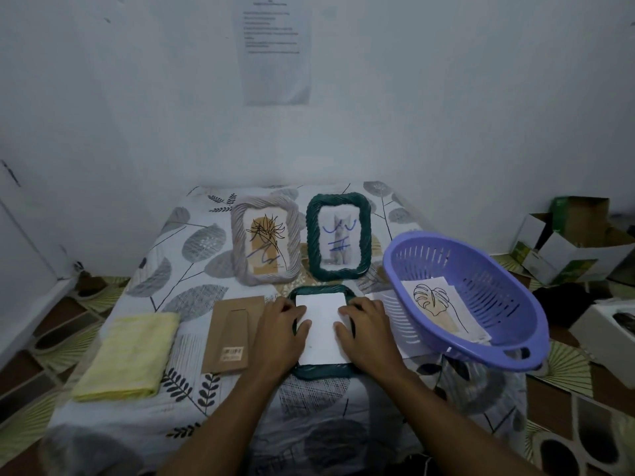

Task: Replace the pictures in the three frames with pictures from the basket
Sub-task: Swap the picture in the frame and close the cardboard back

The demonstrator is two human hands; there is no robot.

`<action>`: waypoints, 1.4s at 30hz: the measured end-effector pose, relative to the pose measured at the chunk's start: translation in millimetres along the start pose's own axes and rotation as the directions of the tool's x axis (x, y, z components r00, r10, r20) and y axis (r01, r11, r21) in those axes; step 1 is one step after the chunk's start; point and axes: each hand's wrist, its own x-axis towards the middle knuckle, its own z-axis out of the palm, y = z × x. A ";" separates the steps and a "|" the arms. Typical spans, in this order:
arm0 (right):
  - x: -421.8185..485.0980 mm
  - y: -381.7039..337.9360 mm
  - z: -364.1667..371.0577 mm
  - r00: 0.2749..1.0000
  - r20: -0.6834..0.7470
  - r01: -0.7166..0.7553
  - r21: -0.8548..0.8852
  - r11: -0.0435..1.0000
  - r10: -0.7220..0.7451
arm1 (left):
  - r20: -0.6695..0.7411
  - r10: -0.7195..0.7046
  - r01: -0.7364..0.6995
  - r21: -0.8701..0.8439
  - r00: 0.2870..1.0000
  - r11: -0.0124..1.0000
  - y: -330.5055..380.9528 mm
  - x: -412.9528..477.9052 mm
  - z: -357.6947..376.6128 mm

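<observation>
A dark green frame (321, 371) lies face down on the table in front of me, with a white sheet (324, 333) resting in its back opening. My left hand (280, 333) and my right hand (366, 329) lie flat on the frame's left and right edges, fingertips on the sheet. Behind it stand a grey rope frame (264, 240) holding a flower drawing and a green rope frame (338, 235) holding a blue-marked picture. The purple basket (481, 269) at right holds a leaf picture (434, 304) on other sheets.
A brown cardboard frame backing (232, 333) lies left of my left hand, and a folded yellow cloth (129, 353) lies further left. A loose picture (395, 321) sits between frame and basket. Cardboard boxes (577, 242) stand on the floor at right.
</observation>
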 end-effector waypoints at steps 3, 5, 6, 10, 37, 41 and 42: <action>0.7 -5.0 7.7 0.999 -0.021 0.034 0.030 0.999 -0.034 | -0.009 -0.027 0.027 -0.008 1.000 1.000 -7.5 -4.3 -5.1; 1.6 -7.0 10.8 0.999 -0.038 0.040 0.051 0.998 -0.038 | -0.012 -0.034 0.034 -0.011 0.999 0.999 -10.2 -5.9 -8.8; 1.8 -7.1 11.8 0.998 -0.045 0.039 0.063 0.997 -0.037 | -0.012 -0.033 0.033 -0.014 0.999 0.999 -10.3 -6.4 -10.1; 1.9 -4.7 15.1 0.998 -0.064 0.022 0.099 0.995 -0.016 | -0.017 -0.024 0.024 -0.005 1.000 1.000 -10.2 -8.2 -11.2; -0.1 -7.0 11.5 0.996 -0.080 -0.013 0.239 0.971 0.033 | -0.111 -0.447 0.458 0.110 0.888 0.882 -50.6 -15.7 -62.2; 0.4 -8.5 7.7 0.998 -0.051 -0.031 0.259 0.965 0.046 | -0.111 -0.488 0.481 -0.090 0.866 0.872 -42.5 -7.8 -74.5; 1.4 -8.7 6.3 0.998 -0.039 -0.035 0.265 0.963 0.047 | -0.113 -0.495 0.484 -0.112 0.862 0.868 -38.5 -5.0 -78.8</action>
